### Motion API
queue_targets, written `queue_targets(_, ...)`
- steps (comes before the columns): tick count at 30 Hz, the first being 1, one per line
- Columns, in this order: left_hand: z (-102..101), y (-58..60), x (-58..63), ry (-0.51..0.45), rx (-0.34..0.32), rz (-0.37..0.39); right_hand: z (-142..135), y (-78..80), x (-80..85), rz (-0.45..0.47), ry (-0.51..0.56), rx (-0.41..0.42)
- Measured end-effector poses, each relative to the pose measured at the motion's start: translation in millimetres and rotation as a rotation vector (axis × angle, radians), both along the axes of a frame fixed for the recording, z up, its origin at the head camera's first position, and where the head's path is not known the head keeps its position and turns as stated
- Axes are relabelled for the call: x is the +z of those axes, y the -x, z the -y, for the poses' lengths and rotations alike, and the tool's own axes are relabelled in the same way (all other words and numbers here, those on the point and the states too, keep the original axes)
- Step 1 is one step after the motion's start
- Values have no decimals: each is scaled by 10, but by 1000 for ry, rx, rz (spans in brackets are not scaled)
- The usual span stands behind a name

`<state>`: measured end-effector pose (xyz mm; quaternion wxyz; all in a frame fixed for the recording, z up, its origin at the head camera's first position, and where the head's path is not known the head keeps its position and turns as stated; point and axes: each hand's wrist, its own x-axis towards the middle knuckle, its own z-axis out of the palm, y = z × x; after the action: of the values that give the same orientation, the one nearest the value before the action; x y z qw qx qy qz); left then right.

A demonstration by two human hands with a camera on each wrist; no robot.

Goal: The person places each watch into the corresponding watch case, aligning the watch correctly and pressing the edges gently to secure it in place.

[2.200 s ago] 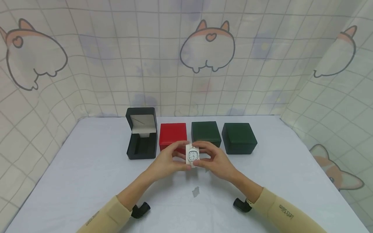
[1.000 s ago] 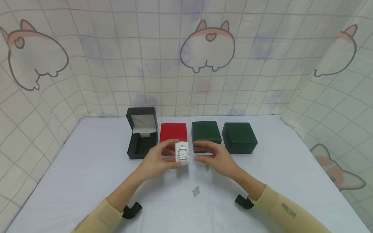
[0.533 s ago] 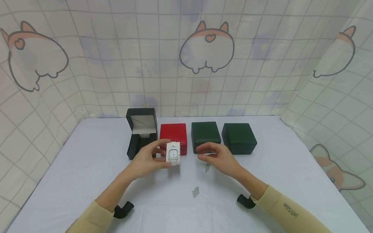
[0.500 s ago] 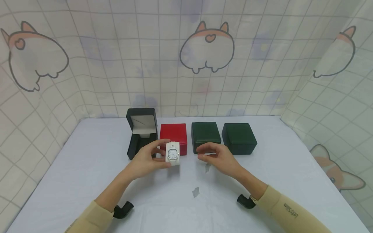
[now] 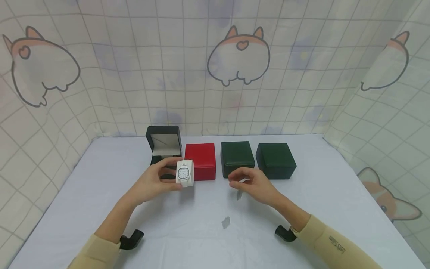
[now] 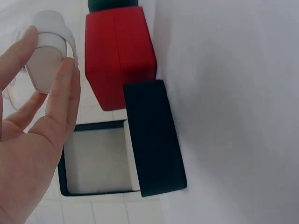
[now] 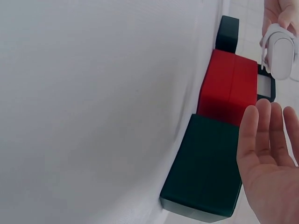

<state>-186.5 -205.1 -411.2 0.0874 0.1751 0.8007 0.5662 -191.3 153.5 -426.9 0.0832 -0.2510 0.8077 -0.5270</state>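
Note:
My left hand [image 5: 149,184] pinches a white wristwatch [image 5: 183,173], strapped round a white cushion, between thumb and fingertips. It is held up, dial toward the head camera, in front of the open black watch box [image 5: 163,130], whose lower part it mostly hides. In the left wrist view the watch cushion [image 6: 45,67] shows its flat end, with the box [image 6: 156,140] beyond the fingers. My right hand [image 5: 256,187] holds nothing; its fingers are relaxed and slightly bent, before the middle green box [image 5: 236,153]. The right wrist view shows that palm [image 7: 273,182] bare.
A closed red box [image 5: 200,157] stands right of the black one. Another closed green box [image 5: 276,158] stands at the right end of the row. A patterned curtain [image 5: 215,104] hangs behind the white-covered table [image 5: 188,231], which has a small grey patch [image 5: 226,222].
Both hands held the watch at first; my right hand let go of it. My left hand has carried it leftward to the open black box, while my right hand has shifted slightly right.

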Motion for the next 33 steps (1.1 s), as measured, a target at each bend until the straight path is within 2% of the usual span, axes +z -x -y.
queue_targets(9, 225, 146, -66, -10, 0, -10, -32, -7, -15, 12, -12, 20)
queue_targets(22, 487, 334, -156, 107, 82, -18, -51, 14, -92, 20, -37, 24)
queue_targets(33, 592, 404, -136, 186, 114, 1, -50, 11, -84, 13, -42, 37)
